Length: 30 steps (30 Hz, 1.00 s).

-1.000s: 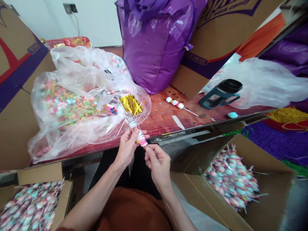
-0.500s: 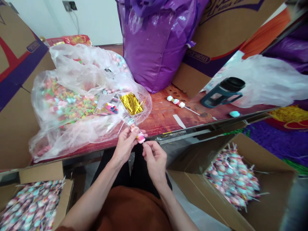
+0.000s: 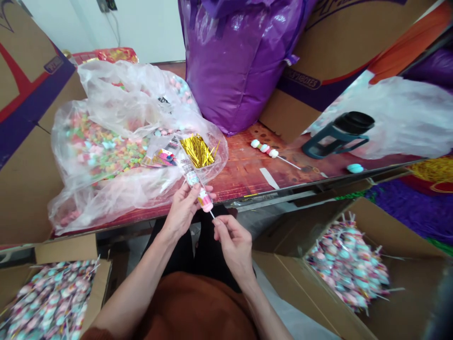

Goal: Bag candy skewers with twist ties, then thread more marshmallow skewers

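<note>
Between my hands is a candy skewer (image 3: 205, 200), pink and yellow sweets on a white stick inside a printed clear wrapper (image 3: 191, 176). My left hand (image 3: 184, 208) has its thumb and fingers closed around the wrapped sweets. Lower down, my right hand (image 3: 233, 243) pinches the white stick with thumb and fingertips. Just beyond my left hand lie gold twist ties (image 3: 197, 151) in a small tray and a few printed wrappers (image 3: 163, 158). Another candy skewer (image 3: 264, 148), unwrapped, rests on the red table (image 3: 240, 165).
Clear plastic bags (image 3: 120, 189) of loose sweets cover the table's left. A purple bag (image 3: 240, 71) stands behind, with a dark bottle (image 3: 336, 134) and a blue sweet (image 3: 355, 168) to the right. Cardboard boxes (image 3: 293, 288) of wrapped skewers sit below on both sides.
My right hand has moved slightly down and right along the stick. More of the wrapped sweets and the stick show between my hands, and the wrapper looks straighter. The view has shifted a little.
</note>
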Motion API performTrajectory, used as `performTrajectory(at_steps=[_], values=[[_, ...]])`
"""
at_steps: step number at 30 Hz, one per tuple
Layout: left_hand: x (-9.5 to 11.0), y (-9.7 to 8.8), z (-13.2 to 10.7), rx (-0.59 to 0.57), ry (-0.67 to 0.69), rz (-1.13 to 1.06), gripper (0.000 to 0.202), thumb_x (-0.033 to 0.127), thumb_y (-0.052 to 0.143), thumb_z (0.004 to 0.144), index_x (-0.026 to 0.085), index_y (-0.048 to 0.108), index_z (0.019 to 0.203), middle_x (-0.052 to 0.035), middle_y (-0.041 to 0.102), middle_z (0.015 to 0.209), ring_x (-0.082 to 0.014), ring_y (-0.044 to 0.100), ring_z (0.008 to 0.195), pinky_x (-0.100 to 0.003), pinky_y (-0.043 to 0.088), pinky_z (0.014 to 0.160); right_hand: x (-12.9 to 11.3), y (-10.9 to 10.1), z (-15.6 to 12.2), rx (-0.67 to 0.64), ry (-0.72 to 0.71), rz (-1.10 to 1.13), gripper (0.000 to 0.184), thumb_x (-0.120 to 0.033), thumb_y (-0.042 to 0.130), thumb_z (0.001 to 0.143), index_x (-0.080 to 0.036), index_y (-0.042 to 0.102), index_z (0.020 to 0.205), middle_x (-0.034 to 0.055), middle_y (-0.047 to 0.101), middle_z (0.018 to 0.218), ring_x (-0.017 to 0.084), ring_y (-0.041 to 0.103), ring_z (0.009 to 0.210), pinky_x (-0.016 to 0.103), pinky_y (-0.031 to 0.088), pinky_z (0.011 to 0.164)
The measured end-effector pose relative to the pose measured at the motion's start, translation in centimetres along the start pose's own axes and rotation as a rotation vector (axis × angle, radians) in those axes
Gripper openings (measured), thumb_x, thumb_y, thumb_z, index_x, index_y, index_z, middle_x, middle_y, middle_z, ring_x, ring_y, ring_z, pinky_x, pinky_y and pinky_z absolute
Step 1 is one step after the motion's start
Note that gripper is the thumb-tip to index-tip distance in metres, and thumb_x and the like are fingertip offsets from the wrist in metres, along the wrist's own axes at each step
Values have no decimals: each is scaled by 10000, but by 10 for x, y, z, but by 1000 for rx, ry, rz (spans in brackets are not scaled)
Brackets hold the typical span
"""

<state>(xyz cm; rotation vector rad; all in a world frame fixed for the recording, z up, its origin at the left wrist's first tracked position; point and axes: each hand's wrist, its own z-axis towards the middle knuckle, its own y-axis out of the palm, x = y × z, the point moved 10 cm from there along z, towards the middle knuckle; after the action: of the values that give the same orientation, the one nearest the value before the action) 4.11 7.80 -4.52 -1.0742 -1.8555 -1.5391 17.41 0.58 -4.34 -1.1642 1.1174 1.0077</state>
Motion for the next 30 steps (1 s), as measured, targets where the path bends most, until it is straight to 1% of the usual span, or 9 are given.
performTrajectory(at_steps=[6,9,12,15,19,23,26,28,30], values=[[-13,13,-8,-54,-69,46,407,452,810,768,138,630,954,-132,758,1017,-249,753,869,-229,532,547,-14,8,11,83,-68,-26,259,-357,533,984,-188,610,803,-41,548,615,93,485,537,220,390,562],[-6,8,-7,-36,-34,19,397,458,800,780,133,643,946,-126,761,1018,-239,755,869,-262,568,637,-8,11,7,-13,-5,-6,251,-365,527,988,-189,636,846,-31,575,649,98,491,567,222,389,571],[-3,6,-7,-35,-13,13,387,453,805,781,129,661,936,-117,766,990,-232,757,882,-311,584,780,4,13,-2,-114,98,73,278,-385,544,974,-186,633,800,-44,516,585,99,454,536,222,358,528],[-10,8,-12,-39,-38,26,397,455,820,759,131,677,938,-121,766,986,-250,756,906,-330,585,796,8,16,-3,-120,132,139,293,-404,559,956,-182,619,774,-54,477,547,97,421,504,224,333,500],[-12,6,-19,-12,-45,34,378,458,788,788,129,703,954,-125,769,945,-253,753,881,-329,582,763,-4,26,4,-100,68,143,327,-400,553,956,-183,581,712,-46,487,553,95,422,510,231,348,521],[-1,1,-21,-20,-2,73,307,418,741,842,130,743,947,-103,765,876,-180,706,720,-266,551,629,-10,37,11,-139,60,149,313,-398,538,971,-184,603,751,-43,504,567,93,413,506,230,342,504],[4,-3,-24,-6,28,77,301,423,725,852,142,761,954,-58,728,763,-96,547,501,-216,446,446,-19,45,18,-173,33,145,318,-422,511,989,-193,610,791,-30,539,611,100,432,530,230,359,510],[11,-6,-26,11,74,78,292,417,726,853,147,766,956,-19,666,660,-72,469,452,-205,412,418,-26,52,24,-162,29,150,325,-460,533,973,-201,609,792,-24,549,630,106,446,553,229,373,522],[19,-8,-28,-6,104,84,283,410,733,853,150,764,962,15,590,582,-72,461,441,-206,418,431,-30,60,31,-139,74,225,389,-511,558,945,-200,586,714,-28,517,579,105,427,529,229,364,506]])
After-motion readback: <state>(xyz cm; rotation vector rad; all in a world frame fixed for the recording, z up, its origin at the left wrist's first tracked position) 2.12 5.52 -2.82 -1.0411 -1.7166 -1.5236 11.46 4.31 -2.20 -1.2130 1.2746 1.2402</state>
